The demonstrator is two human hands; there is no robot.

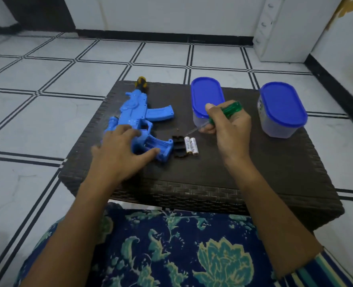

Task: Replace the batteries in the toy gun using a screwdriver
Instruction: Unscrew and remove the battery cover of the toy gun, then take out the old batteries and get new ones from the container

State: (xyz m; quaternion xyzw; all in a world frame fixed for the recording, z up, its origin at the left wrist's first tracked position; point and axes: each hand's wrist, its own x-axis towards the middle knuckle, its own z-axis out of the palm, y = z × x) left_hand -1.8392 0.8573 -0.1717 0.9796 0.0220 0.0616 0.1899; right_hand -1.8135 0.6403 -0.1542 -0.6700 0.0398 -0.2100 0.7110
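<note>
On the dark woven table [254, 162]: toy gun [138, 117] pinned for battery work, compartment open.

Left hand [119, 154] spread flat on the grip end, gripping nothing, apparently to steady it. Right hand [227, 125] closed round the green screwdriver [223, 113], tip angled toward 8 o'clock. Black cover [178, 148] and two batteries [191, 145] parked at 7 o'clock of the right hand, just beside the grip, likely within reach for refitting.

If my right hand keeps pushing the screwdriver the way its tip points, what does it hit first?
Probably the black battery cover just beyond the tip of the screwdriver in the right hand, though depth is unclear.
</note>
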